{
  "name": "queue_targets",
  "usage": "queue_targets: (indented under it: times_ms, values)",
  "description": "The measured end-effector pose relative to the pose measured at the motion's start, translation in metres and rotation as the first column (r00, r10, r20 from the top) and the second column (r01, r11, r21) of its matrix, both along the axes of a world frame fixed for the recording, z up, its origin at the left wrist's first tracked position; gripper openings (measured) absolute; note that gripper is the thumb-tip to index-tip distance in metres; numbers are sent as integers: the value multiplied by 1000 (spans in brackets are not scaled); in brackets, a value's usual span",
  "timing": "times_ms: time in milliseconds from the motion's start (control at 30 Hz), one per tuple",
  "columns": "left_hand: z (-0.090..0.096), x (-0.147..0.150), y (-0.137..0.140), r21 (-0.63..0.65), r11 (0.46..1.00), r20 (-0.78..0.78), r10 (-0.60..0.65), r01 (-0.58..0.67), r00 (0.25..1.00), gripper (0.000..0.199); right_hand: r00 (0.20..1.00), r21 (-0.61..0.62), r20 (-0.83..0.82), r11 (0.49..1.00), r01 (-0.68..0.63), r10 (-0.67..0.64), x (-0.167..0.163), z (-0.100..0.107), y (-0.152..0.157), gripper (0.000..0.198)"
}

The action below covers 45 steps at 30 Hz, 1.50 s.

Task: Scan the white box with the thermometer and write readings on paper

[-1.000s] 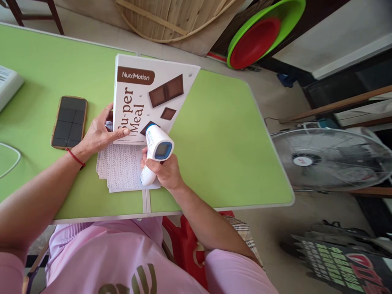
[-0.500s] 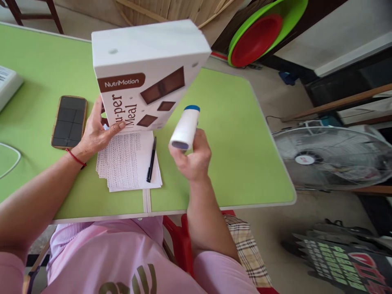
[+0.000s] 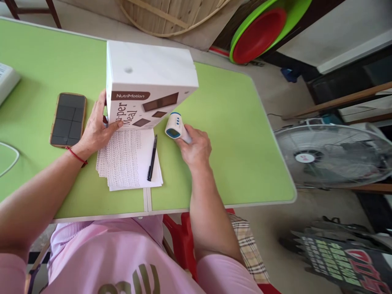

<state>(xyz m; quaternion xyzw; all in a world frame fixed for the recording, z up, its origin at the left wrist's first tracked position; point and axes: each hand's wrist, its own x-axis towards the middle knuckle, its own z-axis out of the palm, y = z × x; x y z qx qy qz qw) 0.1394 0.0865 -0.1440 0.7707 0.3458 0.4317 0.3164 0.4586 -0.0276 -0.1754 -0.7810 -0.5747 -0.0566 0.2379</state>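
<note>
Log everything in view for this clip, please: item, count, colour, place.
NutriMotion box: 1, white and brown, in left hand
Infrared thermometer: 1, white and blue, in right hand
Pen: 1, black, on papers
Handwritten papers: several, white, on table
Smartphone: 1, black with brownish edge, table left
Cable: 1, white, left edge
White object: 1, left edge, cut off
Table: 1, green, centre
Round board: 1, wooden, behind table
Basins: 2, red and green, top right
Fan: 1, grey, right
Plastic chair: 1, red, below table edge
Plaid cloth: 1, beige, on the chair side
Bracelet: 1, red, left wrist
Shirt: 1, pink, worn
Hands: 2, left, right
</note>
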Motion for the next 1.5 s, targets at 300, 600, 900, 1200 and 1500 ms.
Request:
queue_targets:
  times_ms: [300, 600, 900, 1200, 1500]
  values:
    - [-9, 0, 2, -74, 997, -16, 6, -7, 1000, 112, 1000, -94, -11, 996, 4, -5, -9, 7, 1, 44]
    - [-20, 2, 5, -72, 997, -100, 24, -31, 995, 149, 967, 129, 86, 960, -249, 239, -36, 26, -8, 32]
    - [-6, 2, -2, -110, 991, -284, 36, -70, 958, 145, 758, -11, 208, 776, -630, 618, -49, 23, -13, 26]
    - [0, 9, -6, -106, 989, -308, 68, -106, 949, 155, 759, 520, -252, 746, -416, 600, -67, 27, -14, 11]
    - [-2, 12, -10, -77, 985, -315, 124, -156, 941, 168, 530, 338, -720, 893, -297, 449, -110, 23, -16, 7]
